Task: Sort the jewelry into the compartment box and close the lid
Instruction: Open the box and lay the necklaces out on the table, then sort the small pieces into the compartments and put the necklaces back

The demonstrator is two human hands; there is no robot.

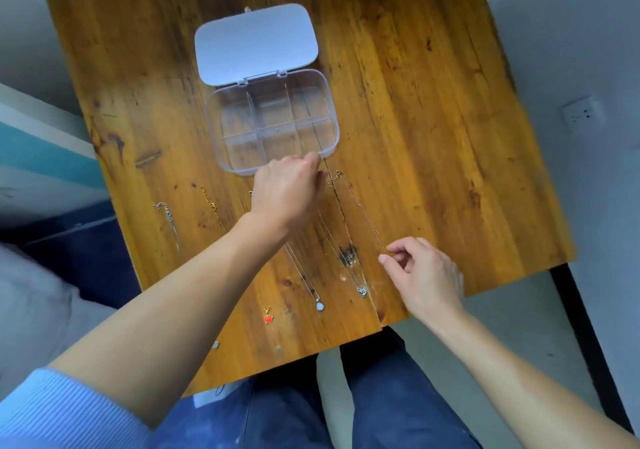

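Note:
A clear plastic compartment box (273, 121) lies open on the wooden table (433, 109), its lid (256, 43) folded back flat behind it. All compartments look empty. My left hand (287, 192) is just in front of the box, fingers pinched on the clasp end of a thin gold chain (360, 206). My right hand (422, 272) pinches the same chain's lower end near the table's front edge. Other necklaces lie in a row: a silver one (166, 211), a gold one (209, 202), a red pendant (267, 317), a white pendant (319, 306) and a silver pendant (362, 291).
The table's front edge runs close to my legs (381, 396). A wall socket (581, 116) is on the floor-side wall at right. A dark mark (348, 254) and a crack run down the wood between the chains.

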